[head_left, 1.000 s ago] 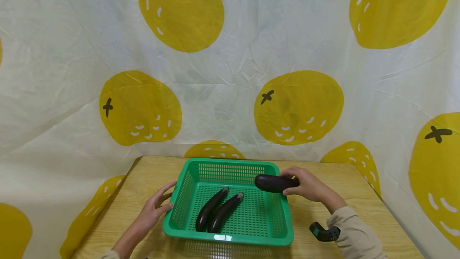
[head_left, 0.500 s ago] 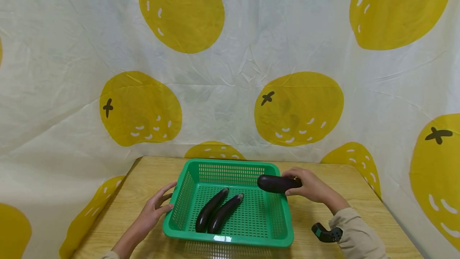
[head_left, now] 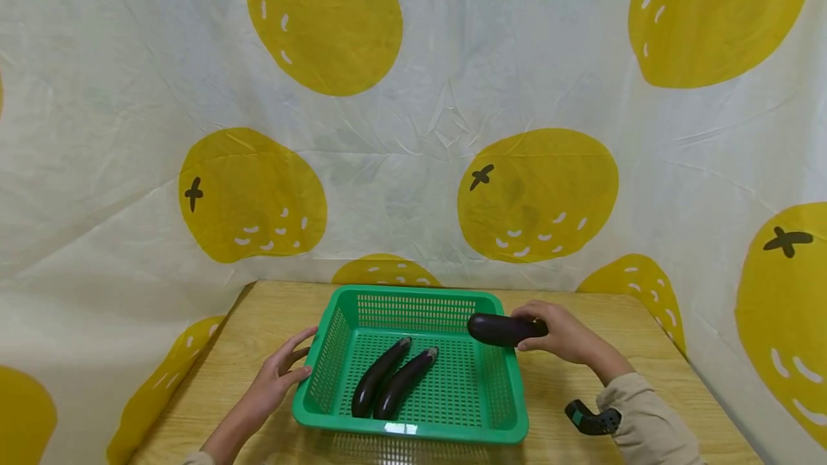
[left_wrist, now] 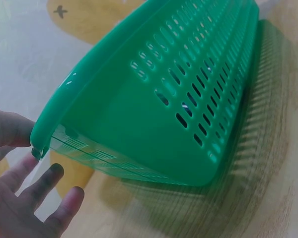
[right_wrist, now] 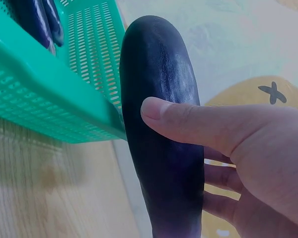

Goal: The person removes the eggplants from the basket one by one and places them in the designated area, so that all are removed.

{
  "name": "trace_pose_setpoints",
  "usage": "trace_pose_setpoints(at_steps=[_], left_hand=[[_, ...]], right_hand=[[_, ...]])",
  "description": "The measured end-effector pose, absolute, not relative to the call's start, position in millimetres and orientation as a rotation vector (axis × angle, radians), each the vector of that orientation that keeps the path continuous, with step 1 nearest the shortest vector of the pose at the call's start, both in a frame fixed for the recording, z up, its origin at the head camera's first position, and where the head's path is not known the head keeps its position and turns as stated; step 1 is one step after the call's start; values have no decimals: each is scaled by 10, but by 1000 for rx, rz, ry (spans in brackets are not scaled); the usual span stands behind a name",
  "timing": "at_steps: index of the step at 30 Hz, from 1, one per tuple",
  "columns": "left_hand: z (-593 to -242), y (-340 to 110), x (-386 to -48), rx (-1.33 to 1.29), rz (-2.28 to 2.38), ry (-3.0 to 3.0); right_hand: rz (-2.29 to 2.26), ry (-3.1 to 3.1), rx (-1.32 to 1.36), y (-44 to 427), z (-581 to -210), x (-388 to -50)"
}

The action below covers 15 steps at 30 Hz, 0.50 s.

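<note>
A thick dark purple eggplant is held lengthwise above the right rim of a green plastic basket. My right hand grips its narrower end, the thumb on one side and the fingers behind, as the right wrist view shows. Two slimmer eggplants, one on the left and one on the right, lie slanted side by side on the basket floor. My left hand rests against the left rim with its fingers spread. In the left wrist view, that hand's lower fingers extend loosely below the rim.
The basket stands on a wooden table. A black curved device is beside my right sleeve. Behind and beside the table hangs a pale cloth printed with large yellow fruit.
My right hand has drifted slightly to the right with the eggplant. The left hand, the basket and the two eggplants inside have stayed where they were.
</note>
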<state>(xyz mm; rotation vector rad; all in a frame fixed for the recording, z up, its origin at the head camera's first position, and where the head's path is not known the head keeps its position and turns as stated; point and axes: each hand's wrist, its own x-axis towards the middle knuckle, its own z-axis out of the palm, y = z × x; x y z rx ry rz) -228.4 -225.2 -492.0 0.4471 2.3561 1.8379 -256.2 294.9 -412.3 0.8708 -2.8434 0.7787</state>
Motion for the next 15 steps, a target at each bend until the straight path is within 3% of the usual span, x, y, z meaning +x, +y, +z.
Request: trace_pose_setpoints(at_steps=[15], left_hand=[[-4897, -2238, -2272, 436, 1834, 2368]], right_hand=[[818, -2837, 866, 3026, -4164, -2572]])
